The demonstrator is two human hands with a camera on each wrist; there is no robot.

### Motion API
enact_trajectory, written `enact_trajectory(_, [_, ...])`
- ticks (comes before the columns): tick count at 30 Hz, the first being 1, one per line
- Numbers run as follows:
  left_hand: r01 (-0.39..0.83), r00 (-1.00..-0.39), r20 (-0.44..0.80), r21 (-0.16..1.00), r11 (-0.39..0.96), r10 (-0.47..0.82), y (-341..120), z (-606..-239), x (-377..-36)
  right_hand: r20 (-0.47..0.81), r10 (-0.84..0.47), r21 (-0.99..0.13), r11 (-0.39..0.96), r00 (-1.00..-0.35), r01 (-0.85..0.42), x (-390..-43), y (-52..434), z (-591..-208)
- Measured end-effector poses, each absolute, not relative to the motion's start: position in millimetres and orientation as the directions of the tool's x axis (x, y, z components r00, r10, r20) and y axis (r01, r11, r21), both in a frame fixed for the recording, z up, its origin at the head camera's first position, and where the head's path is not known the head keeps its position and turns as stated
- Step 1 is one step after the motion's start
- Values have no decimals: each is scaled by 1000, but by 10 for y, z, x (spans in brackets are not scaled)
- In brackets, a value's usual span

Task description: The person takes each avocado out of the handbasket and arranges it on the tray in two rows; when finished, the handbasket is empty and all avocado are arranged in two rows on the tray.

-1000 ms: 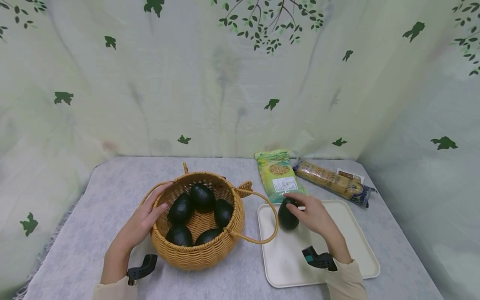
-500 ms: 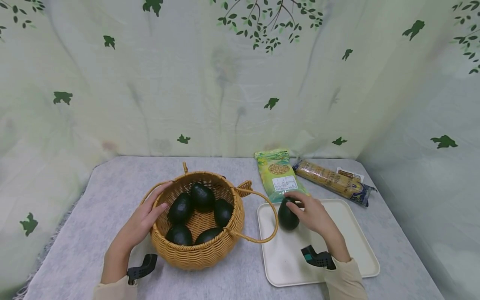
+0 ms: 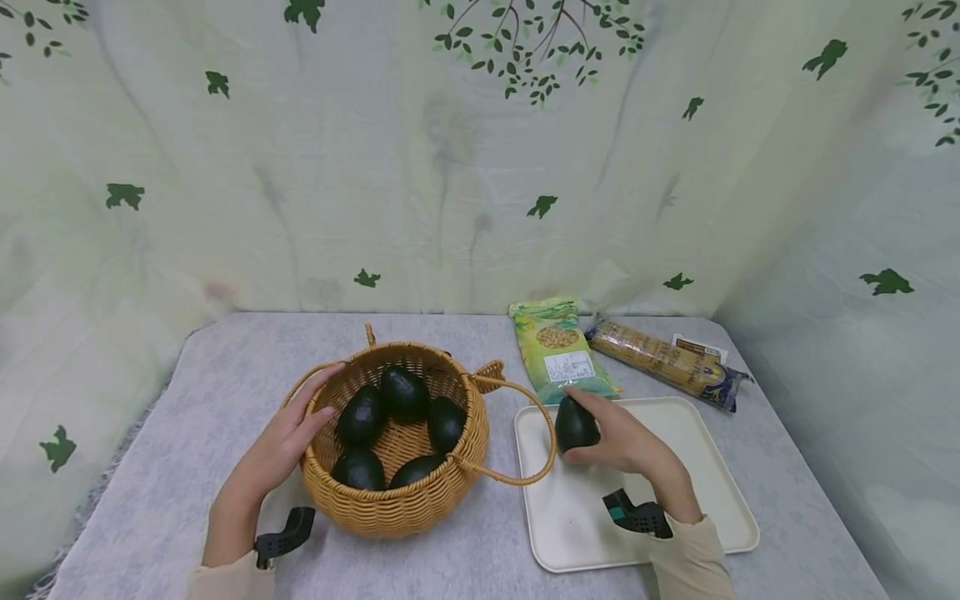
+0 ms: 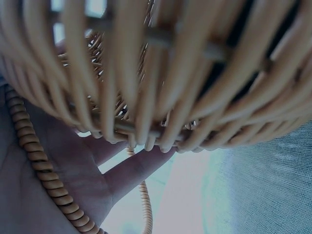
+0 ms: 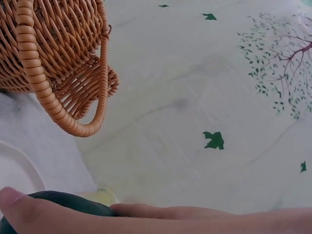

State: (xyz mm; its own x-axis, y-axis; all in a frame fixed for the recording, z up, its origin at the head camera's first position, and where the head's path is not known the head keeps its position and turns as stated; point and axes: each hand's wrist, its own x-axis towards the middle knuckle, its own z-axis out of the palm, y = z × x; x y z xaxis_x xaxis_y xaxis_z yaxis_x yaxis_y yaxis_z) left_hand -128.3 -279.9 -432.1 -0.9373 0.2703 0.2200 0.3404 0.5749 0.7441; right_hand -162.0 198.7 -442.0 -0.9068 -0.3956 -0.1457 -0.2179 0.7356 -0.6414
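Note:
A round wicker basket [image 3: 390, 517] with loop handles stands left of centre in the head view, holding several dark green avocados [image 3: 405, 395]. My left hand [image 3: 281, 442] holds its left side, thumb over the rim. In the left wrist view the coiled handle [image 4: 51, 178] crosses that palm. On the right, my right hand [image 3: 626, 437] grips another avocado [image 3: 576, 425] between thumb and fingers, over the upper left part of a white tray [image 3: 630, 533]. That avocado is partly hidden by the hand in the right wrist view.
Behind the tray lie a green-yellow bag [image 3: 558, 350] and a long pack that looks like dry pasta [image 3: 660, 358]. The basket's right handle [image 3: 551, 450] reaches out over the tray's left edge. A leaf-printed curtain [image 3: 450, 208] hangs behind the table [image 3: 225, 367].
My right thumb has moved down to the near side of the avocado, and the fingers now wrap it more widely. The left hand and basket have stayed in place.

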Motion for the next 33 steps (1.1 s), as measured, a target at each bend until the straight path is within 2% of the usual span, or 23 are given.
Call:
enact_trajectory(10, [345, -937, 225, 720, 602, 268, -2802, -4308, -1276, -141, -393, -675, 710, -909, -202, -1602, 1994, -4390])
enact_trajectory(33, [375, -926, 262, 720, 583, 272, -2799, -4317, -1279, -108, -447, -646, 710, -888, -279, -1588, 2037, -4359])
